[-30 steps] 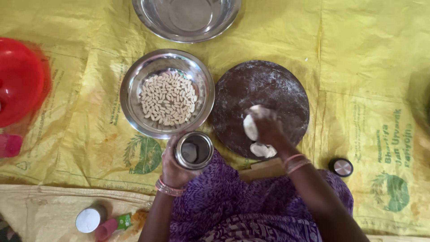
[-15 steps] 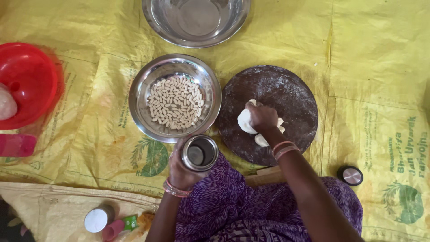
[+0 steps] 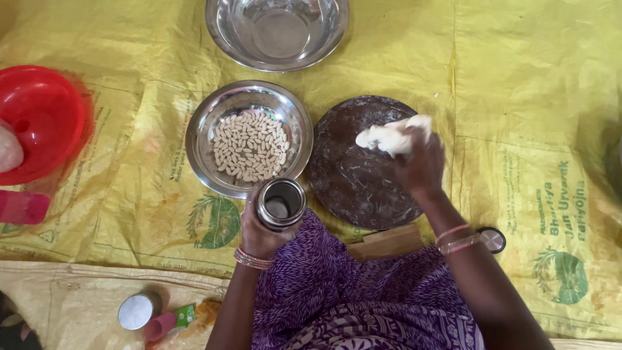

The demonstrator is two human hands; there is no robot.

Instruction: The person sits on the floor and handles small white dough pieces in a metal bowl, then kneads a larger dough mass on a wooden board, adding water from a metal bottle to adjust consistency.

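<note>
Your right hand (image 3: 421, 165) has lifted the dough (image 3: 392, 137) from the middle of the board (image 3: 353, 188) toward its far edge and now grips it, no longer pressing. Your left hand (image 3: 262, 230) stays closed around the steel cup (image 3: 280, 204), beside the bowl (image 3: 214, 113) of shaped pieces.

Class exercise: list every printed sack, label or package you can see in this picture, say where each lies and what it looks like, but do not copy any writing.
Yellow printed sack sheet: spread as the floor cover under the bowls; a green round emblem shows below the steel bowl of peanuts.
Second green emblem and green lettering: on the sheet at the right.
Small tube with green label: bottom left, pink body, lying beside a round white-capped container.
</note>
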